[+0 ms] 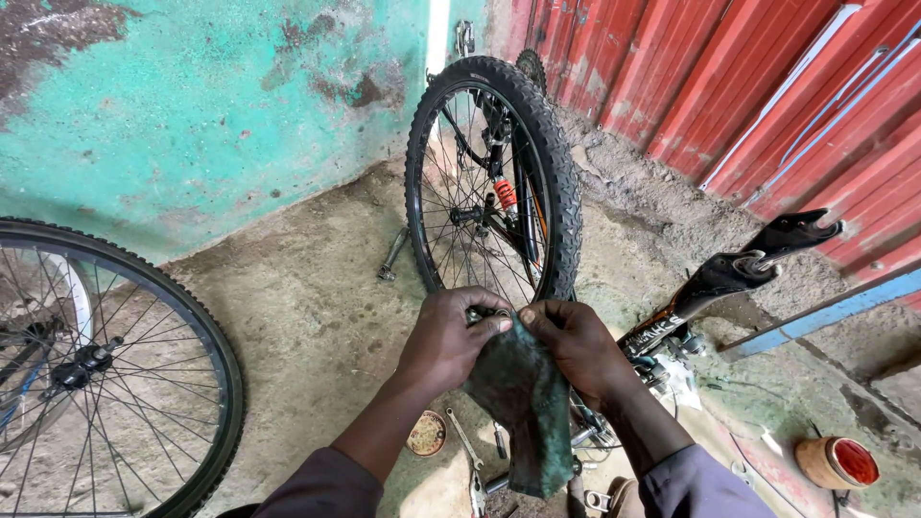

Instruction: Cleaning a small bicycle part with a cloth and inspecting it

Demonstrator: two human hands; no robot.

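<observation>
Green-stained cloth [523,408] is being held up between both hands in the middle of the view, its lower end hanging down toward the ground. The left hand [449,336] is being kept pinched on a small dark metal part [487,314] at the cloth's upper edge, thumb and fingers closed around it; the part is too small and too covered to be named more exactly, though it is looking like a ring or bearing piece. The right hand [576,345] is being kept clenched on the top of the cloth, just beside the left, the fingertips of both nearly touching.

Directly behind the hands, a bicycle rear wheel [494,182] with a knobby tyre is being seen upright, with a red-coiled shock [506,197] showing through its spokes. A black and orange frame tube [724,278] is being seen slanting up to the right. A second wheel [106,374] is being cut off by the left edge. On the concrete below the hands, a spanner [465,443], a round rusty lid [427,434] and, well apart to the right, a red-topped tub [838,462] are lying. A turquoise wall [192,105] and red corrugated sheeting [748,77] are closing the scene.
</observation>
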